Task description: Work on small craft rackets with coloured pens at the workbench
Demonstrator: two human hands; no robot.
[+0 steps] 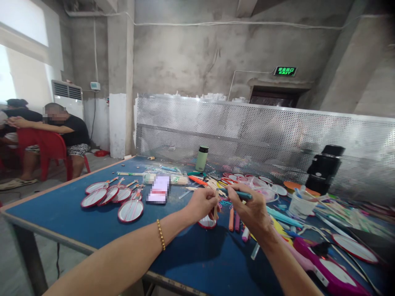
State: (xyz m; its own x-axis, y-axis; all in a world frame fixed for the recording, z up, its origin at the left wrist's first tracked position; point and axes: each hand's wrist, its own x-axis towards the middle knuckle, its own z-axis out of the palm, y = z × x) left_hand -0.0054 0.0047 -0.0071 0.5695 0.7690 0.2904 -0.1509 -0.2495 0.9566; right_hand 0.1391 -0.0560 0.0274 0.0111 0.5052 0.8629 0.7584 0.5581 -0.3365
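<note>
Strong daylight enters from the window (23, 20) at ten o'clock, its panes bleached white. The exit sign (285, 71) glows green at two o'clock, where the extreme corner darkens. Pale glare mottles the perforated metal screen (216, 119) at one o'clock. Soft shadow falls on the blue tabletop (200, 259) below the right hand (247, 205). Stretching and blur increase toward four o'clock; pixelation masks the phone (159, 188) at eight o'clock.

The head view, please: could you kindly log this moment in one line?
left hand: holds wooden stick | right hand: holds green pen-like tool near stick's top | on table: phone, green bottle
</note>
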